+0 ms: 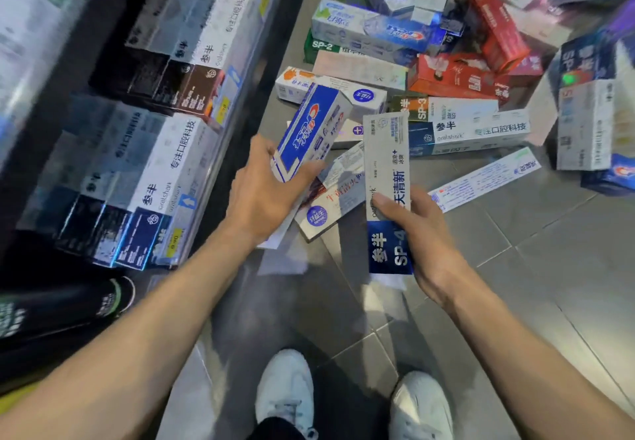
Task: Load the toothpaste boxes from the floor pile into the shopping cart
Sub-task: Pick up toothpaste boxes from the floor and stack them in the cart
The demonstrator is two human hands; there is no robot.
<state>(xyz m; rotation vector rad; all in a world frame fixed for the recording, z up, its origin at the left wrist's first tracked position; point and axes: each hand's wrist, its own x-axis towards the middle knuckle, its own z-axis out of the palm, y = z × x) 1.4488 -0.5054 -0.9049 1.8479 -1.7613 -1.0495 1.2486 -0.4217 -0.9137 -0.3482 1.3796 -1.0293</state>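
Both hands (264,195) (417,233) gripping boxes (311,130) (386,192) (fingers curled)

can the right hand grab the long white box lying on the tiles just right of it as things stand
Probably not yet: the right hand already grips the SP-4 box, so its fingers are occupied. The long white box lies flat, uncovered and close by, so the path is free once that hand is emptied.

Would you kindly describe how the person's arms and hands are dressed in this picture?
Both forearms are bare up to the frame's edge, with no sleeves in view. The left hand and right hand wear no gloves, and no rings, watch or wristband show.
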